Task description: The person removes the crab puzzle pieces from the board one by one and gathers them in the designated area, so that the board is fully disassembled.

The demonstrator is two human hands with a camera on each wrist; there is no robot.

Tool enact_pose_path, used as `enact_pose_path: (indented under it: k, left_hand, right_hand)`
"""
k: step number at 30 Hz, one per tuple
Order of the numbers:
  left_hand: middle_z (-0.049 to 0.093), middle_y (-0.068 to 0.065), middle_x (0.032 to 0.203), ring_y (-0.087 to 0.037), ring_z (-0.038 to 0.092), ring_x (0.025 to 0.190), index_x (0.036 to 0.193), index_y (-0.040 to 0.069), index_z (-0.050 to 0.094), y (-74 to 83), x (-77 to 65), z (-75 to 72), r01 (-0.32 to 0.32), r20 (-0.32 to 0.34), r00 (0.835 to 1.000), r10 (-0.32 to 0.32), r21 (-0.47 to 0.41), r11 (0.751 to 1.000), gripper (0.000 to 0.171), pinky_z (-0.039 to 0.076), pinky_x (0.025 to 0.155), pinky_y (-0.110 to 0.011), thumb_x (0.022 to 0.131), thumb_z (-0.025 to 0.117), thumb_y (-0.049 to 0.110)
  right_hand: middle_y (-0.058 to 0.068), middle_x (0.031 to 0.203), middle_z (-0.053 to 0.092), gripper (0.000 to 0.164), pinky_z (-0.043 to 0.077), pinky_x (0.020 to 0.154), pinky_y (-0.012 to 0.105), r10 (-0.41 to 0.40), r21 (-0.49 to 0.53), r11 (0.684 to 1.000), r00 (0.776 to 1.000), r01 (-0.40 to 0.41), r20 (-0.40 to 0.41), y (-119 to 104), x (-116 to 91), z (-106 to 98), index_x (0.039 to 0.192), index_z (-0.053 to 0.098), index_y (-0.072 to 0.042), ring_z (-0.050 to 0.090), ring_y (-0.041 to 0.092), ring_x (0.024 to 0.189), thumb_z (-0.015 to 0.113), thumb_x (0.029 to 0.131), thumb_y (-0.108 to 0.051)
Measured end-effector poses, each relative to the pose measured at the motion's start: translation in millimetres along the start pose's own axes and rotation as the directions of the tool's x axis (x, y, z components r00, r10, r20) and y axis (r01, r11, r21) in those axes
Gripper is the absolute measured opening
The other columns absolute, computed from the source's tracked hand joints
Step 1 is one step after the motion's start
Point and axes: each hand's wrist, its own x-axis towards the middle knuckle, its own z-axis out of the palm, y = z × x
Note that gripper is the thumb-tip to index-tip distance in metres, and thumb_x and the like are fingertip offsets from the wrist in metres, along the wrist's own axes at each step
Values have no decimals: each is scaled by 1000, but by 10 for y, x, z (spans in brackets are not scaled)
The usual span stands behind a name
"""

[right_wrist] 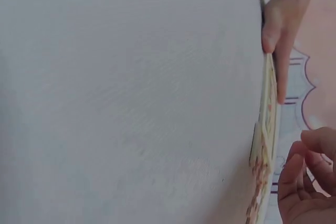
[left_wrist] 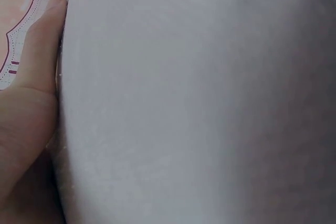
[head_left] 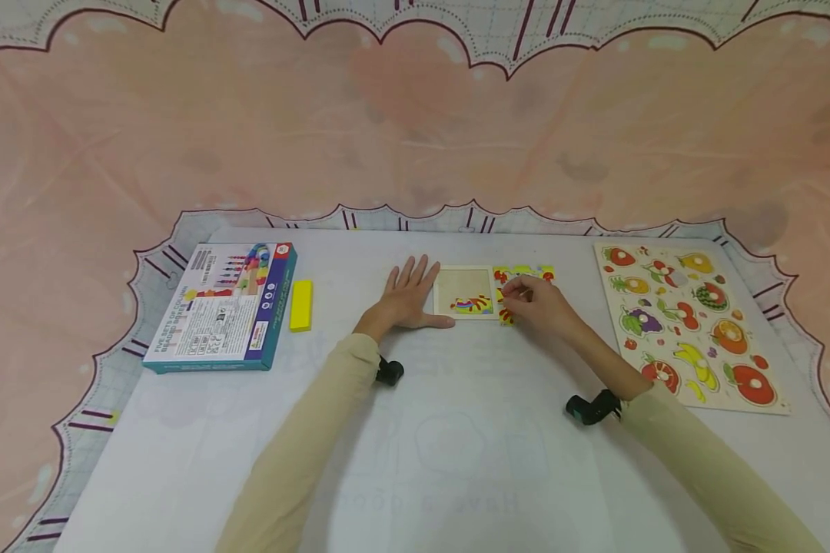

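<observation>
A small square wooden puzzle tray (head_left: 462,279) lies at mid-table, with a colourful puzzle piece (head_left: 472,305) along its lower inner edge. My left hand (head_left: 410,296) lies with fingers spread at the tray's left side, its thumb at the lower left corner. Several red and yellow puzzle pieces (head_left: 545,272) lie against the tray's right side. Over them my right hand (head_left: 536,301) is loosely bent, thumb and fingertips close together. In the right wrist view, the right hand (right_wrist: 310,182) shows no piece between its fingertips. The right hand partly hides the pieces in the head view.
At the left lies a flat toy box (head_left: 214,307), with a yellow block (head_left: 301,306) beside it. A fruit picture board (head_left: 692,326) is at the right. The white tabletop (head_left: 443,445) fills the foreground, and a patterned cloth (head_left: 387,138) extends beyond its far edge.
</observation>
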Motion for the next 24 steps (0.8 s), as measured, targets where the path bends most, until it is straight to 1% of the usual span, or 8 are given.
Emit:
enact_pose_path:
  k: [3, 7, 13, 16, 20, 24]
  left_hand:
    - [-16, -6, 164, -26, -18, 152, 157, 19, -6, 4, 1, -4, 2, 2, 1000, -2, 5, 1000, 114, -9, 122, -50, 80, 60, 71]
    - [-16, -6, 164, -26, -18, 152, 157, 20, -6, 9, 9, -2, 4, 6, 1000, -4, 10, 1000, 114, -9, 123, -50, 79, 59, 73]
    - [-16, -6, 164, -26, -18, 151, 157, 19, -6, 17, 7, -6, 9, 13, 1000, -10, 14, 1000, 114, -9, 122, -49, 80, 58, 73]
    - [-16, -6, 164, -26, -18, 152, 157, 19, -6, 20, -1, -7, 11, 14, 1000, -11, 14, 1000, 113, -9, 123, -49, 80, 58, 73]
    - [-17, -6, 164, -26, -18, 151, 157, 19, -6, 18, 11, -6, 9, 11, 1000, -9, 19, 1000, 113, -9, 123, -49, 80, 57, 73]
    - [-17, -6, 164, -26, -18, 151, 157, 19, -6, 9, 18, 6, 8, 6, 1000, -9, 23, 1000, 113, -9, 123, -49, 81, 57, 73]
  right_hand:
    - [14, 103, 61, 26, 46, 65, 17, -16, 32, 999, 999, 15, 28, -55, 41, 35, 115, 63, -1, 54, 21, 86, 62, 94, -16]
    - [14, 108, 62, 27, 46, 62, 18, -50, 44, 998, 997, 47, 61, -131, 98, 106, 117, 64, -2, 54, 20, 82, 62, 94, -16]
    - [15, 113, 62, 29, 46, 60, 20, -67, 63, 996, 993, 60, 100, -195, 205, 223, 118, 64, -3, 54, 20, 78, 65, 92, -17]
    - [15, 114, 61, 31, 46, 61, 20, -70, 42, 997, 991, 65, 111, -193, 251, 270, 120, 64, -4, 53, 20, 79, 66, 92, -17]
    - [14, 116, 62, 33, 46, 66, 21, -77, -9, 997, 990, 78, 118, -215, 274, 296, 123, 64, -5, 54, 21, 84, 66, 92, -17]
    - [14, 115, 62, 33, 45, 70, 23, -90, -61, 993, 989, 97, 119, -223, 279, 321, 122, 65, -4, 53, 21, 86, 67, 91, -16]
